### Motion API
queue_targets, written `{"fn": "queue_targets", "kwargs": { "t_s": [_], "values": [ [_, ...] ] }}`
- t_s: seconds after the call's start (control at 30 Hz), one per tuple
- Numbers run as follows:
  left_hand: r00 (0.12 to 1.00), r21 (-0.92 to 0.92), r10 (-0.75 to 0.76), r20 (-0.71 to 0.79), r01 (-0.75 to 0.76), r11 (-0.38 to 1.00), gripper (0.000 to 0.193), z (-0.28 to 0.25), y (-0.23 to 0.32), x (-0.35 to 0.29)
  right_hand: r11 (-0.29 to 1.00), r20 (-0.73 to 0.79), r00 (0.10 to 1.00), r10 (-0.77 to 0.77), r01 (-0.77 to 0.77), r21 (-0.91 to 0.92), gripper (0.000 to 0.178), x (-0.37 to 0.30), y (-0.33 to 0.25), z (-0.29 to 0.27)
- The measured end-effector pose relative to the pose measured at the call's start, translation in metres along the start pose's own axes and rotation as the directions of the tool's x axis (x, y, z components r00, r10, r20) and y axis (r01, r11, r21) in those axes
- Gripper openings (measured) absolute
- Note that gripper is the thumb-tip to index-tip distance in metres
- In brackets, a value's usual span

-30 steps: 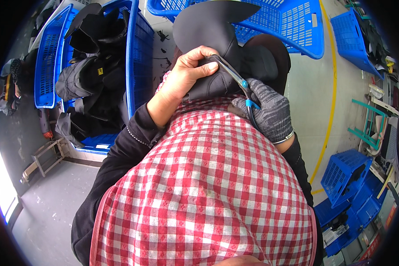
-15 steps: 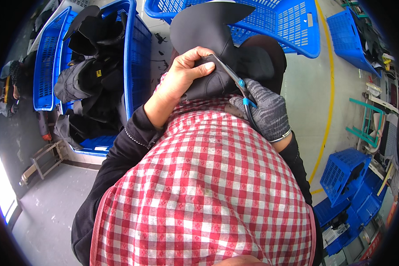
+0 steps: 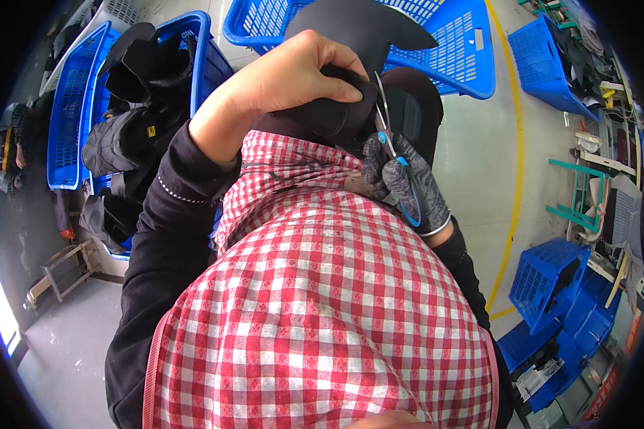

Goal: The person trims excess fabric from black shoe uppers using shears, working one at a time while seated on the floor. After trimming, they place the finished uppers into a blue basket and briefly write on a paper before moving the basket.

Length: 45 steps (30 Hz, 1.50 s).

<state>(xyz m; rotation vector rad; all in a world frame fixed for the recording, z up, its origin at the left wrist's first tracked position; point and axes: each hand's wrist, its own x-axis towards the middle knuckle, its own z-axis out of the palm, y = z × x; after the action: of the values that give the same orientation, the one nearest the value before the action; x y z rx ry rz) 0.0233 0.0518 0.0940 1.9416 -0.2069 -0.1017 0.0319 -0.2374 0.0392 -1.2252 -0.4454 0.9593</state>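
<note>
My bare left hand point(image 3: 293, 75) pinches the edge of a black sewn fabric piece point(image 3: 329, 118) between thumb and fingers. A wide curved flap of black material point(image 3: 343, 32) spreads out beyond the hand. In a grey knit glove, my right hand point(image 3: 415, 189) is closed around scissors point(image 3: 406, 182) with blue and black handles. The scissor blades point away from me, slightly apart, just right of the pinched edge. Whether they touch the material I cannot tell. Both hands work above my lap, over a red and white checked apron point(image 3: 322, 286).
At the left, a blue crate point(image 3: 202, 64) holds several black sewn pieces point(image 3: 118, 146). Another blue crate point(image 3: 479, 61) stands right in front. Further blue crates point(image 3: 547, 275) and a green metal frame point(image 3: 579, 193) are at the right, past a yellow floor line point(image 3: 516, 164).
My left hand has risen and turned over the fabric edge, still pinching it. My right hand has moved slightly down and left, and the scissors now point more straight ahead.
</note>
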Motion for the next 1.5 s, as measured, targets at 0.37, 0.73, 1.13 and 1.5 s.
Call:
{"fn": "queue_targets", "kwargs": {
  "t_s": [0.37, 0.73, 1.13, 1.5],
  "values": [
    [0.997, -0.253, -0.073, 0.040, 0.081, 0.964, 0.022, 0.006, -0.022, -0.003, 0.998, -0.030, 0.998, 0.059, -0.059, -0.006, 0.041, 0.002, -0.001, 0.006],
    [0.997, -0.050, -0.022, 0.076, 0.026, 0.998, 0.024, -0.005, -0.016, -0.004, 0.974, -0.070, 0.994, 0.078, -0.091, -0.209, 0.038, 0.002, -0.010, 0.005],
    [0.964, 0.033, 0.010, 0.267, -0.019, 0.999, 0.027, -0.009, -0.015, 0.008, 0.967, 0.043, 0.996, 0.078, -0.065, -0.247, 0.037, -0.005, -0.019, -0.025],
    [0.955, -0.013, -0.066, 0.288, 0.073, 0.997, 0.030, -0.004, -0.019, 0.011, 0.894, 0.025, 0.984, 0.176, -0.150, -0.422, 0.030, 0.004, -0.046, -0.047]
  ]
}}
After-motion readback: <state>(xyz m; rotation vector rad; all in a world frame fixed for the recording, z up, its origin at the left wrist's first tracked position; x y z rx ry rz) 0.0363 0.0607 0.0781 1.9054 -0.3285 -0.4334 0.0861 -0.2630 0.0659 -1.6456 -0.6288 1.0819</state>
